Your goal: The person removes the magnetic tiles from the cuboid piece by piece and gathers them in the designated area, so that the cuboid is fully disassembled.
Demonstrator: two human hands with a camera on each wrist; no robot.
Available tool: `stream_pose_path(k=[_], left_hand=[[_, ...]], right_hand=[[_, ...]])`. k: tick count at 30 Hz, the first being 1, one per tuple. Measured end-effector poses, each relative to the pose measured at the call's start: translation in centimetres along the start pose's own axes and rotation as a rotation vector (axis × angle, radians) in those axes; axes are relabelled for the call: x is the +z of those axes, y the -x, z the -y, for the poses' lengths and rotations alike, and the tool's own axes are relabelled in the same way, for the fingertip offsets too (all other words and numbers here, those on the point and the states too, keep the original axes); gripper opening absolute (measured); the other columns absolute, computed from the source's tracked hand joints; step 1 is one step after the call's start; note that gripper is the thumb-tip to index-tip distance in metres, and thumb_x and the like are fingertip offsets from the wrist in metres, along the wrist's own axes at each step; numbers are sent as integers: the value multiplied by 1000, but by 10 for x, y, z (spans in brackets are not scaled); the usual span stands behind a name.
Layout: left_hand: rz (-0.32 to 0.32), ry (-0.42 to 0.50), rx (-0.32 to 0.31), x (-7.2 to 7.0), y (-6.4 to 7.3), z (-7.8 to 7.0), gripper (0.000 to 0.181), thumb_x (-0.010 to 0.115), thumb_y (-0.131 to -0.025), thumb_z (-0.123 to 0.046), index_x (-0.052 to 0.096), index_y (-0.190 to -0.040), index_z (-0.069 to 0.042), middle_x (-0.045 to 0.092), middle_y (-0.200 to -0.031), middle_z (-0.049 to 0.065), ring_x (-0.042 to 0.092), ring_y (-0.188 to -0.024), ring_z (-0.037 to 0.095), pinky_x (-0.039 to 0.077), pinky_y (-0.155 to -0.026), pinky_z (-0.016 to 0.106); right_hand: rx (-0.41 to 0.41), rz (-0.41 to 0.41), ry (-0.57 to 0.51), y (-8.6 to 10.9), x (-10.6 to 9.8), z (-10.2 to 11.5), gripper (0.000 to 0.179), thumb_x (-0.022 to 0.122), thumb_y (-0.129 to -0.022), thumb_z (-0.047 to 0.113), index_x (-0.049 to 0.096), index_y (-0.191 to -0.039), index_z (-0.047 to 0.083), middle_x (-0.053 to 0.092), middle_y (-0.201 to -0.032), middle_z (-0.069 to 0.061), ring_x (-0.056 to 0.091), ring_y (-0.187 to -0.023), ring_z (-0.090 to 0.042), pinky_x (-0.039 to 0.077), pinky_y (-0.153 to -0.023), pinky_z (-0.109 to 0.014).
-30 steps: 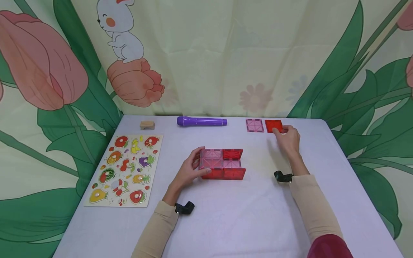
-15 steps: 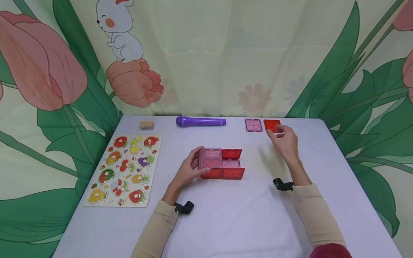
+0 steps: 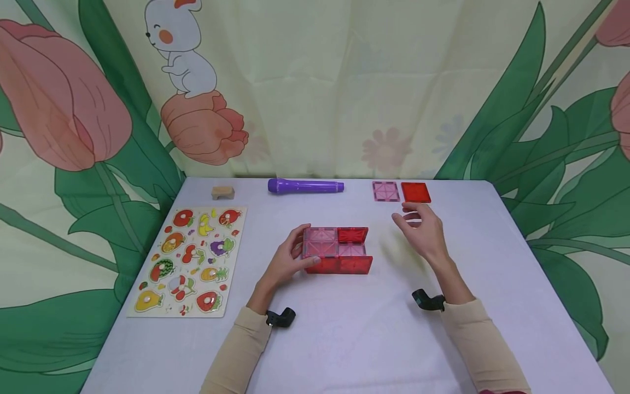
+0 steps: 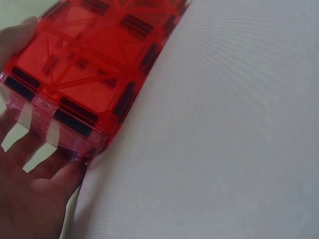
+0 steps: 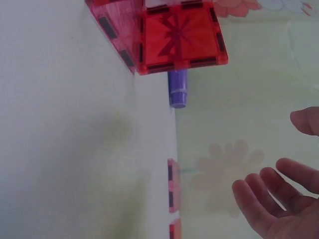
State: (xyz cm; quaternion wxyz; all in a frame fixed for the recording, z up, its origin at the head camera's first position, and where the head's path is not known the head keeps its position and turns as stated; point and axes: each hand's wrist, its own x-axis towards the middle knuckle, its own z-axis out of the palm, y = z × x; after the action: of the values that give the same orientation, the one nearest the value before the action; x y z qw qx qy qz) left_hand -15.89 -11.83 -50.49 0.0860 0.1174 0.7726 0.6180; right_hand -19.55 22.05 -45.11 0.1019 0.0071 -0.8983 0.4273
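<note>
A small box built of translucent red and pink magnetic tiles [image 3: 321, 242] stands mid-table, its right part uncovered on top. My left hand [image 3: 285, 262] grips its left end, thumb at the front and fingers behind; in the left wrist view, fingers [image 4: 62, 174] show by the pink end tile. To the right of the box, my right hand [image 3: 424, 230] hovers with nothing in it, fingers loosely bent. Just beyond it lie a flat red magnetic tile [image 3: 415, 192] and a pink one [image 3: 386, 191]. In the right wrist view, that hand [image 5: 279, 209] appears palm and fingers apart.
A fruit puzzle board [image 3: 167, 313] lies on the left of the white table [image 3: 369, 339]. Along the back edge are a purple microphone-shaped stick [image 3: 305, 186] and a small wooden block [image 3: 223, 192]. A patterned curtain [image 3: 315, 109] hangs behind the table.
My right hand has drawn back from the red tile, toward the person and slightly left, leaving the tile lying in place. My left hand and the tile box have stayed put.
</note>
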Motion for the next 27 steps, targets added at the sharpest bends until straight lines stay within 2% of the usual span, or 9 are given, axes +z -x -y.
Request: stream_pose_path(k=[4, 14, 21, 27], left_hand=[[-1, 9, 2, 1, 2, -4, 85, 80, -84, -19, 33, -155, -16, 43, -154, 13, 42, -143, 31, 35, -121, 45], [-3, 5, -4, 0, 1, -4, 86, 80, -83, -16, 33, -155, -15, 43, -153, 13, 41, -144, 31, 34, -121, 44], [-10, 1, -18, 0, 3, -6, 83, 80, -84, -17, 36, -153, -23, 43, -153, 11, 41, -144, 29, 34, -121, 43], [-7, 3, -15, 1, 3, -6, 83, 80, -84, -16, 35, -154, -24, 43, -153, 12, 41, -144, 30, 34, -121, 43]], right_hand=[[-26, 15, 4, 10, 3, 5, 52, 67, -94, 37, 58, -135, 6, 60, -130, -16, 62, -112, -35, 57, -95, -54], [-100, 106, -7, 31, 15, 9, 47, 70, -94, 30, 60, -131, 3, 61, -126, -16, 64, -110, -34, 59, -92, -53], [-124, 190, -14, 47, 27, 10, 46, 73, -91, 26, 60, -131, 5, 62, -126, -15, 65, -110, -33, 60, -90, -50], [-140, 261, -46, 59, 38, 10, 48, 75, -89, 26, 60, -129, 6, 62, -126, -14, 65, -109, -31, 61, -89, -49]])
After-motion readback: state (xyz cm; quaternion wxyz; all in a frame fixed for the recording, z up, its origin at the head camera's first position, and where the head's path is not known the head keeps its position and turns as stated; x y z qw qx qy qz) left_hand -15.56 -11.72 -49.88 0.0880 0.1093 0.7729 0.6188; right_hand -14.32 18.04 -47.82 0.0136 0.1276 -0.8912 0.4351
